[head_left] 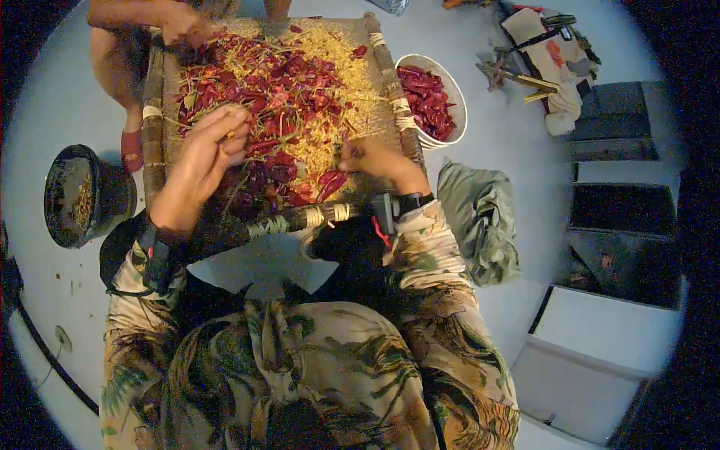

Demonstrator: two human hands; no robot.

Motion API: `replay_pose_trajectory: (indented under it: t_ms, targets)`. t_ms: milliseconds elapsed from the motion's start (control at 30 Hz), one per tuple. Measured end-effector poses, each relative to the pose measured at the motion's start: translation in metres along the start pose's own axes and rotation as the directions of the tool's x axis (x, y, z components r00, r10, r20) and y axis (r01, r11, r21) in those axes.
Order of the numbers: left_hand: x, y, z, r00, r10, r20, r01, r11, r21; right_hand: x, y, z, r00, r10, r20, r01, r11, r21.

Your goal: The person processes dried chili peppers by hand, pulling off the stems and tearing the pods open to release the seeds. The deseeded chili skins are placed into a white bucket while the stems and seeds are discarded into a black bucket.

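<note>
Dried red chilies (281,82) lie heaped with stems and loose yellow seeds (319,146) on a woven mesh (381,94) stretched over a wooden frame. Over the left part of the heap, my left hand (210,150) is closed, its fingertips pinched together; what they hold is too small to make out. My right hand (375,161) hovers low at the right side among the seeds, fingers curled in, their contents hidden. Just below it rests a broad red chili (331,183). Both wrists wear dark straps.
A white bucket (461,112) of red chili pods (427,101) stands right of the frame. At left sits a black bucket (56,199) with scraps inside. Another person's hand (184,26) works at the far left corner. A grey-green sack (480,221) lies at right.
</note>
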State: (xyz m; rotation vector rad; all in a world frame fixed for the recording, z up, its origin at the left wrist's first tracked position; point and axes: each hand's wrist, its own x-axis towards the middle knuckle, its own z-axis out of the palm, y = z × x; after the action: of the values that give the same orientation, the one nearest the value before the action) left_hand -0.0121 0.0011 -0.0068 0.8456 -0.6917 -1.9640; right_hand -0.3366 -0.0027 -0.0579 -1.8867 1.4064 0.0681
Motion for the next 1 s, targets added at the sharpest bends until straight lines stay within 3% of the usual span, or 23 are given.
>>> replay_pose_trajectory:
  t_ms: [33, 133, 167, 267, 300, 400, 533, 667, 700, 800, 833, 933, 1000]
  targets:
    - [0.001, -0.001, -0.002, 0.999, 0.003, 0.035, -0.003, 1.0, 0.0, -0.001, -0.004, 0.009, 0.999, 0.028, 0.034, -0.023, 0.987, -0.156]
    - [0.005, -0.006, -0.004, 0.998, 0.0, 0.069, -0.002, 1.0, 0.022, -0.001, -0.018, 0.023, 0.982, 0.029, 0.187, -0.043, 0.996, 0.073]
    - [0.006, -0.008, -0.004, 0.998, -0.001, 0.069, -0.001, 0.999, 0.033, -0.002, -0.023, 0.022, 0.974, -0.035, 0.223, 0.023, 0.998, 0.055]
    - [0.007, -0.011, -0.006, 0.996, -0.031, 0.078, 0.027, 0.998, 0.052, 0.009, -0.016, 0.048, 0.992, 0.023, 0.127, -0.027, 0.999, 0.029]
    - [0.007, -0.011, -0.007, 0.996, -0.028, 0.084, 0.025, 0.999, 0.043, 0.014, -0.011, 0.052, 0.988, -0.144, 0.063, 0.154, 0.965, -0.214]
    - [0.007, -0.011, -0.011, 0.997, -0.014, 0.082, 0.011, 0.999, 0.037, 0.031, -0.005, 0.052, 0.991, -0.094, -0.097, 0.07, 0.972, -0.224]
    - [0.006, -0.009, -0.006, 1.0, 0.009, 0.016, -0.011, 0.993, 0.114, 0.037, -0.012, 0.039, 0.9, -0.11, -0.421, 0.171, 0.979, 0.108]
    - [0.011, -0.016, -0.013, 1.0, 0.023, 0.017, -0.025, 0.991, 0.134, 0.046, -0.034, 0.03, 0.877, -0.028, -0.481, 0.203, 0.927, 0.317]
    - [0.011, -0.019, -0.011, 0.999, 0.023, -0.035, -0.018, 0.99, 0.139, 0.047, -0.043, 0.032, 0.828, -0.119, -0.547, 0.397, 0.814, 0.424]
    - [0.011, -0.02, -0.009, 1.0, 0.027, 0.003, -0.027, 0.984, 0.177, 0.031, -0.079, 0.018, 0.874, -0.092, -0.478, 0.353, 0.795, 0.493]
    - [0.013, -0.023, -0.012, 0.997, 0.068, 0.03, -0.073, 0.975, 0.209, 0.03, -0.087, 0.021, 0.866, -0.067, -0.496, 0.385, 0.722, 0.575]
    - [0.017, -0.027, -0.014, 0.994, 0.106, 0.014, -0.106, 0.959, 0.263, 0.02, -0.107, 0.023, 0.844, -0.03, -0.535, 0.339, 0.802, 0.491]
    - [0.018, -0.026, -0.011, 0.991, 0.13, 0.02, -0.129, 0.939, 0.317, 0.016, -0.118, 0.023, 0.825, -0.083, -0.558, 0.4, 0.784, 0.475]
